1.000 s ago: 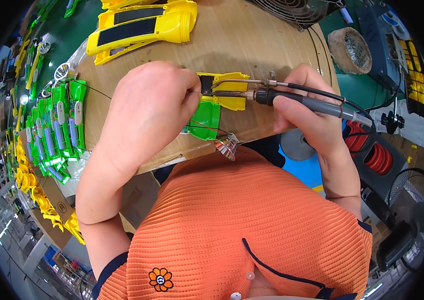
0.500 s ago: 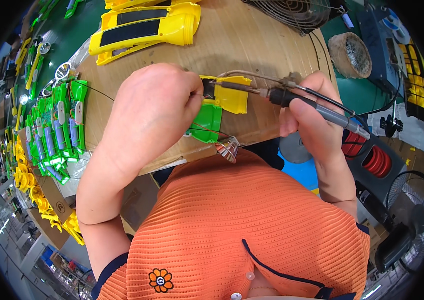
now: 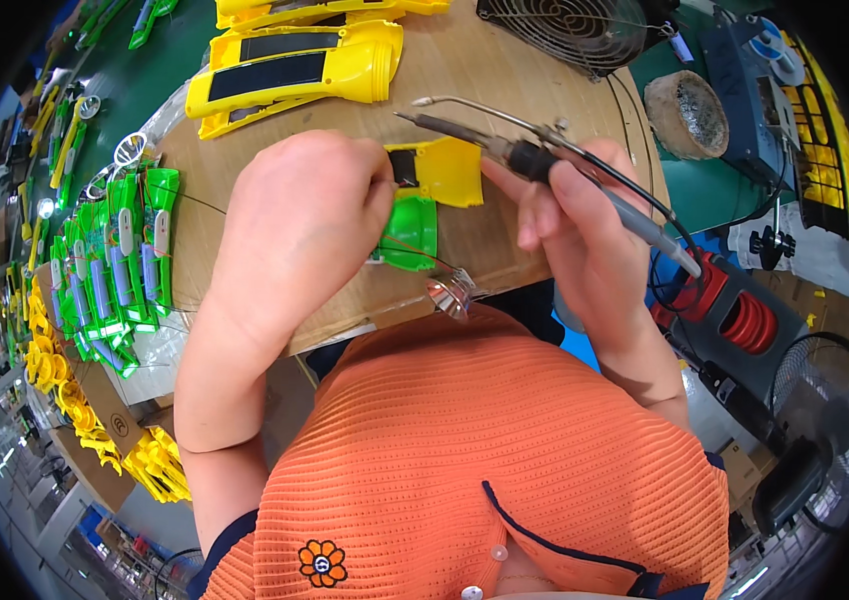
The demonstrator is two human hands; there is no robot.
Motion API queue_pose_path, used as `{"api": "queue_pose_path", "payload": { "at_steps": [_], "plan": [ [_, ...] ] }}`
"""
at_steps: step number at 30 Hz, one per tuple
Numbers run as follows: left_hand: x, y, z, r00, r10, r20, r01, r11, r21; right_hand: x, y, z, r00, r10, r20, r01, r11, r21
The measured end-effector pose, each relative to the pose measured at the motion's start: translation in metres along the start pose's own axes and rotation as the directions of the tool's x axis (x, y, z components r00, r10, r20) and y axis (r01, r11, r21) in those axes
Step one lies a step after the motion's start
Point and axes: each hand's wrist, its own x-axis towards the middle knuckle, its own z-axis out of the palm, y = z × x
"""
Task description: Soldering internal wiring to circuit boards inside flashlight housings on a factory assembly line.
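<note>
— Where the thumb and fingers of the left hand (image 3: pixel 295 225) close, what is pinned?

— A small yellow-and-green plastic piece (image 3: pixel 425 205) is pressed onto the wooden board (image 3: pixel 505 80), its yellow half just beyond the fingertips and its green half below them. Thin wires and a small shiny reflector (image 3: pixel 453 293) are seen trailing toward the body from it.

— And the other side?

— A soldering iron (image 3: pixel 505 150) is clasped in the right hand (image 3: pixel 570 215), fingers wrapped shut round the dark handle. A second ago its tip was laid against the piece; now it has been lifted up and away, so it stands above the yellow half, apart from it. The joint is judged to have been touched already — the iron is being drawn back.

— Further out?

— Beyond the iron's tip, yellow shells (image 3: pixel 295 65) are laid; a fan grille (image 3: pixel 575 30) and a round tip-cleaner pot (image 3: pixel 687 113) sit past the right hand. Rows of green parts (image 3: pixel 110 265) lie outside the left wrist.
</note>
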Motion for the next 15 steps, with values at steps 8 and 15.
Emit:
{"api": "queue_pose_path", "payload": {
  "at_steps": [8,15],
  "plan": [
    [-0.035,0.008,-0.021,0.946,0.019,-0.324,0.015,0.995,0.103,-0.006,-0.007,0.001,0.999,-0.032,-0.006,0.031,0.988,-0.154],
    [-0.085,-0.036,-0.032,0.872,-0.364,-0.327,0.472,0.803,0.364,-0.032,-0.007,-0.011,0.998,-0.059,-0.033,0.050,0.973,-0.223]
  ]
}}
